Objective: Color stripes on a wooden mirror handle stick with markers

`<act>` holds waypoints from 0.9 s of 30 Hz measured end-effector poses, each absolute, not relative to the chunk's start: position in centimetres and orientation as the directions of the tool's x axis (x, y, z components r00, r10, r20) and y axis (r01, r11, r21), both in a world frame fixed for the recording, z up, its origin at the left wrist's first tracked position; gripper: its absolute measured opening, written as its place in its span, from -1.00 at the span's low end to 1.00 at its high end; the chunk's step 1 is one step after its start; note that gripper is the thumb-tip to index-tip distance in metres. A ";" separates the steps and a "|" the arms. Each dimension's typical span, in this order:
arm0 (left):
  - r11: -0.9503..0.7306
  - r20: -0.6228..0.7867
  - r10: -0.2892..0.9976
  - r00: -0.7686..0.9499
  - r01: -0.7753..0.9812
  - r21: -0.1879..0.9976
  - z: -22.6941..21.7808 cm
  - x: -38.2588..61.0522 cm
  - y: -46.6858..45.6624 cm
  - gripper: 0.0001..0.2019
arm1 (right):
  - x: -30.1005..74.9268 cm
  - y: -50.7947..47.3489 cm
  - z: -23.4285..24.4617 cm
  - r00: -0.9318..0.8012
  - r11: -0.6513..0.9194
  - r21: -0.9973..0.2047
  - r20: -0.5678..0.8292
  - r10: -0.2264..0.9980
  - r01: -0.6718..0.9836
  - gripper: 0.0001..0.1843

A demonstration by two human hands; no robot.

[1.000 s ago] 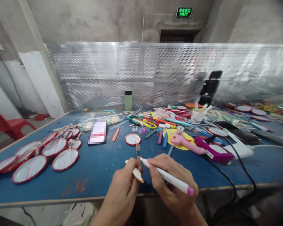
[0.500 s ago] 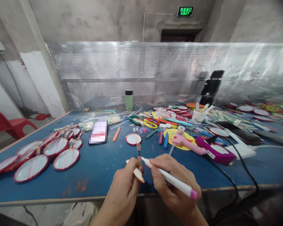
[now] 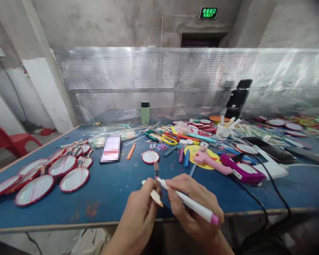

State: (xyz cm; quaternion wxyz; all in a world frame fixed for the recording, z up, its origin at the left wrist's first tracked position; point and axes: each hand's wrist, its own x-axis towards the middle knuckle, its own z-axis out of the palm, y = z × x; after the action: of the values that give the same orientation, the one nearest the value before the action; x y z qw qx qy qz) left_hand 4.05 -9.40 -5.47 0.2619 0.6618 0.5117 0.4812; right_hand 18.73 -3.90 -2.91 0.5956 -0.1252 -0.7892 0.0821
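Observation:
My left hand [image 3: 139,216] is closed round a thin wooden stick [image 3: 156,170] that stands upright, and it also pinches a cream marker cap with an orange end [image 3: 154,194]. My right hand [image 3: 191,209] grips a white marker with a pink end [image 3: 191,203]. The marker's tip touches the stick just above my left fingers. Both hands hover over the near edge of the blue table [image 3: 108,191].
Red-rimmed round discs [image 3: 55,170] lie at the left, one more [image 3: 150,157] ahead of my hands. A pink glue gun [image 3: 211,161], a purple device [image 3: 241,170] with black cables, crayons, scissors, a green bottle [image 3: 145,112] and a red chair [image 3: 5,141] are around.
The marker has shifted slightly along the stick; the hands stay in nearly the same place.

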 end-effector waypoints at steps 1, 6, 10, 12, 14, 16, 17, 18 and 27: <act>-0.337 0.366 0.930 0.015 0.425 0.840 -5.5 4.0 -9.4 -0.76 | 18.7 -3.9 -2.9 -0.258 0.956 -0.276 0.921 0.293 0.101 -0.75; -0.344 0.371 0.928 0.016 0.417 0.841 -5.6 4.0 -9.4 -0.75 | 18.9 -3.9 -3.0 -0.245 0.951 -0.288 0.919 0.308 0.116 -0.76; -0.342 0.373 0.928 0.011 0.425 0.838 -5.5 4.0 -9.3 -0.75 | 19.0 -3.9 -3.0 -0.270 0.959 -0.262 0.920 0.283 0.113 -0.77; -0.341 0.371 0.929 0.013 0.422 0.840 -5.5 4.0 -9.3 -0.75 | 18.9 -3.9 -3.1 -0.273 0.959 -0.257 0.920 0.280 0.118 -0.77; -0.345 0.372 0.928 0.017 0.415 0.842 -5.5 4.0 -9.3 -0.74 | 18.9 -4.0 -3.1 -0.261 0.956 -0.268 0.920 0.291 0.121 -0.77; -0.348 0.374 0.927 0.021 0.413 0.841 -5.4 4.0 -9.3 -0.74 | 18.9 -4.0 -3.0 -0.252 0.953 -0.276 0.920 0.299 0.123 -0.77; -0.349 0.374 0.927 0.022 0.412 0.842 -5.4 4.0 -9.3 -0.74 | 18.9 -4.0 -3.0 -0.249 0.953 -0.278 0.921 0.300 0.123 -0.77; -0.350 0.374 0.927 0.023 0.411 0.842 -5.4 4.0 -9.3 -0.74 | 18.9 -4.0 -3.0 -0.249 0.953 -0.277 0.921 0.300 0.124 -0.77; -0.355 0.373 0.927 0.033 0.399 0.846 -5.4 4.0 -9.4 -0.74 | 18.8 -3.9 -3.1 -0.243 0.959 -0.251 0.930 0.276 0.129 -0.78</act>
State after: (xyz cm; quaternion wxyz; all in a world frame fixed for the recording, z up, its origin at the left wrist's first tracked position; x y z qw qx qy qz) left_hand 4.02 -9.35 -5.39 0.2724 0.6650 0.4984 0.4848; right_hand 18.83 -3.91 -3.07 0.6016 -0.1286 -0.7860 0.0612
